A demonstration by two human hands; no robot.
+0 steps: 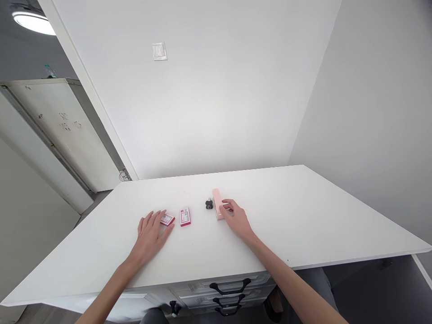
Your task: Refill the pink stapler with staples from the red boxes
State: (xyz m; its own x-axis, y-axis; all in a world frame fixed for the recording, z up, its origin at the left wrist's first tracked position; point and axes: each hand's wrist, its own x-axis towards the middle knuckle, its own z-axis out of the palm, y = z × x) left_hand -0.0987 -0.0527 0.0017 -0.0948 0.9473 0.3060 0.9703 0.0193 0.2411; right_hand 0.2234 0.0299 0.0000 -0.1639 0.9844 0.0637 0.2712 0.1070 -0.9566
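As two hands work at a white desk (286, 193), the right hand (238, 220) meets the near part of a pink stapler (216, 198), thumb and fingers curled, partly open; whether they grip it cannot be told. The left hand (150, 234) lies with fingers long and thumb spread, one box (168, 220) between them; a pinch cannot be confirmed. A second box (185, 217) sits just right of it; a black remover (209, 205) lies close to the stapler's left side. A leftward push could knock stapler into remover; a careless thumb sweep could shove box against box.
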